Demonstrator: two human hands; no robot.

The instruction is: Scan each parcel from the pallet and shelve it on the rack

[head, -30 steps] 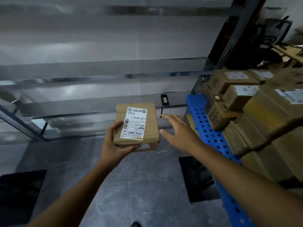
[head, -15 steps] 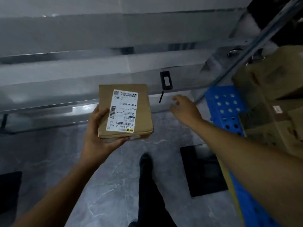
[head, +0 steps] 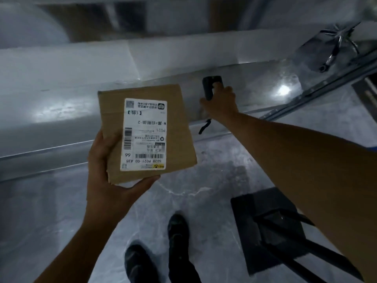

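1. The left hand (head: pixel 106 180) holds the small brown cardboard parcel (head: pixel 181 135) in the air, in front of the grey metal rack shelf (head: pixel 61 111) and above the grey stone floor (head: pixel 204 180). The palm cups the parcel's near left corner and the thumb lies along its near edge. The other fingers are hidden underneath.
2. The white shipping label (head: pixel 144 133) faces up, and no part of the hand covers its barcodes.
3. The right hand (head: pixel 221 103) is stretched out to the shelf, with its fingers and thumb curled round the black handheld scanner (head: pixel 211 84). The scanner's black wrist strap (head: pixel 204 127) dangles past the shelf's front edge. Whether the scanner has left the shelf cannot be told.
4. The parcel is probably light, since one hand carries it by a corner. It looks stiff and flat-faced, with dry cardboard that should not slip.
5. The best hold is probably under the base and along the side edges, leaving the label free for the scanner.
6. Scanning appears to be the step in hand, and shelving is not yet done.
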